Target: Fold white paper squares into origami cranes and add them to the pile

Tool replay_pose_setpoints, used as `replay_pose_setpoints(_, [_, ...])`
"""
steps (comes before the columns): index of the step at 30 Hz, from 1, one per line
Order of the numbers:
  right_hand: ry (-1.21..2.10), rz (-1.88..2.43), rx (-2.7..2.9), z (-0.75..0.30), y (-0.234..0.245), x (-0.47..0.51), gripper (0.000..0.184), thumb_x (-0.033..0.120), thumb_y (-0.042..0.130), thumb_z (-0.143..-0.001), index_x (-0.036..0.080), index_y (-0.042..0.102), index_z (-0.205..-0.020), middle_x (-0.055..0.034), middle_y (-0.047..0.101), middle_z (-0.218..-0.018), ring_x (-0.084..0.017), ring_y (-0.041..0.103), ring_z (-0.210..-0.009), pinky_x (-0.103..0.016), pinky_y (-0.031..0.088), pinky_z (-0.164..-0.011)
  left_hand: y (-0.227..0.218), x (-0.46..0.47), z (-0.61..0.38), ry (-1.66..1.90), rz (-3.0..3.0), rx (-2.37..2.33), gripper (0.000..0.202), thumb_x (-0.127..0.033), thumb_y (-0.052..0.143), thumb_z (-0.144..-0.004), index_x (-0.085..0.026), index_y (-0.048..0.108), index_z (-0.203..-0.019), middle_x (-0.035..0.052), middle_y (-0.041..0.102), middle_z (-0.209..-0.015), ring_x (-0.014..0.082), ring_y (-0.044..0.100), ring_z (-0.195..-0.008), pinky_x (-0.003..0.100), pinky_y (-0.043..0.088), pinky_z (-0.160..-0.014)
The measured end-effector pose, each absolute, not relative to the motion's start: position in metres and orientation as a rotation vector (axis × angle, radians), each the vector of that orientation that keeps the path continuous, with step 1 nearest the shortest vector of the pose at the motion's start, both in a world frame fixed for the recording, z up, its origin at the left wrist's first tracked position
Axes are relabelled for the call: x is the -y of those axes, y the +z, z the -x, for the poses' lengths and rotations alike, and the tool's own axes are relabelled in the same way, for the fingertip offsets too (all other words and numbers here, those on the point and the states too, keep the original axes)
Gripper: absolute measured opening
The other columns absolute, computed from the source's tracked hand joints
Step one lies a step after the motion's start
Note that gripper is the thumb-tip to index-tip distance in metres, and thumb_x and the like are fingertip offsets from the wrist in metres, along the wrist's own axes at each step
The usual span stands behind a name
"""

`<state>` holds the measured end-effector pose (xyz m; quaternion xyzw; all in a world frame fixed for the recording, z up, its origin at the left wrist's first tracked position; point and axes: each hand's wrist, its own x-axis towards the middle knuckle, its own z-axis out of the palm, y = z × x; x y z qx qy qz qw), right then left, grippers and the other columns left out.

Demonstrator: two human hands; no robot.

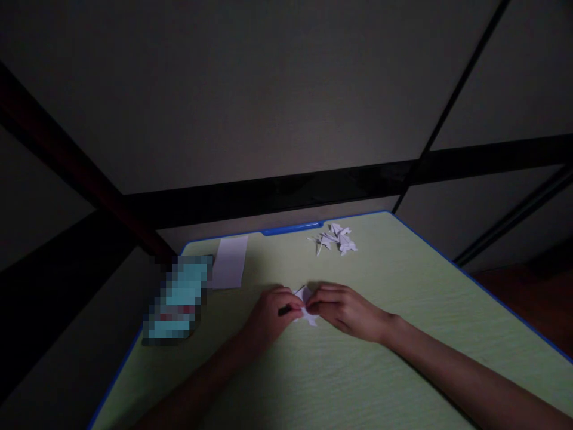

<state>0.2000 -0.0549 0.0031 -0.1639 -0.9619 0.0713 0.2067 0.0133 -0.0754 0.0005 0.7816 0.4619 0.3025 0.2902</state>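
A small piece of folded white paper [305,303] lies on the pale green table [403,334] between my two hands. My left hand [273,312] pinches its left side, fingers curled. On the paper's right side my right hand [347,309] presses with its fingertips closed together. Both hands rest low on the table top. The room is dim, and the paper's exact shape is hard to make out.
A heap of several small folded white paper figures [333,239] lies near the table's far edge. A flat white sheet [230,269] sits at the far left, beside a blurred turquoise object [178,298]. The table has a blue rim [290,227]; walls rise behind.
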Motion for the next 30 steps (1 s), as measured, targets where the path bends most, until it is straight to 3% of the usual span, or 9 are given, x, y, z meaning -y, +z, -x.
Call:
replay_pose_setpoints(11, [0.212, 0.418, 2.672, -0.200, 0.005, 0.057, 0.024, 0.012, 0.039, -0.084, 0.016, 0.062, -0.089, -0.0039, 0.062, -0.083, -0.015, 0.052, -0.076, -0.027, 0.044, -0.068, -0.003, 0.074, -0.015, 0.816, -2.139, -1.220, 0.009, -0.011, 0.060, -0.067, -0.014, 0.066, -0.062, 0.0019, 0.057, -0.064, 0.0135, 0.053, -0.065, 0.023, 0.040, -0.060])
replay_pose_setpoints(18, [0.141, 0.446, 2.777, -0.200, 0.007, 0.058, 0.021, 0.012, 0.041, -0.083, 0.015, 0.062, -0.087, -0.0048, 0.059, -0.083, -0.015, 0.049, -0.078, -0.028, 0.043, -0.069, 0.006, 0.073, 0.003, 0.571, -2.476, -0.939, 0.016, -0.018, 0.049, -0.079, -0.017, 0.065, -0.075, 0.0033, 0.055, -0.079, 0.0144, 0.049, -0.079, 0.025, 0.038, -0.071])
replay_pose_setpoints(23, [-0.023, 0.458, 2.857, -0.197, 0.013, 0.064, 0.020, 0.015, 0.041, -0.085, 0.013, 0.061, -0.084, -0.0058, 0.058, -0.085, -0.017, 0.048, -0.080, -0.030, 0.040, -0.068, 0.014, 0.080, 0.012, 0.351, -2.736, -0.879, 0.021, -0.023, 0.046, -0.081, -0.017, 0.057, -0.099, 0.0074, 0.051, -0.097, 0.0192, 0.044, -0.091, 0.032, 0.037, -0.079])
replay_pose_setpoints(30, [0.169, 0.518, 2.831, -0.198, 0.016, 0.065, 0.019, 0.008, 0.044, -0.078, 0.014, 0.061, -0.086, -0.0066, 0.056, -0.090, -0.018, 0.047, -0.086, -0.030, 0.040, -0.074, 0.012, 0.084, 0.010, 0.338, -2.770, -0.900, 0.022, -0.024, 0.047, -0.080, -0.017, 0.055, -0.099, 0.0073, 0.051, -0.096, 0.0199, 0.043, -0.090, 0.033, 0.037, -0.079])
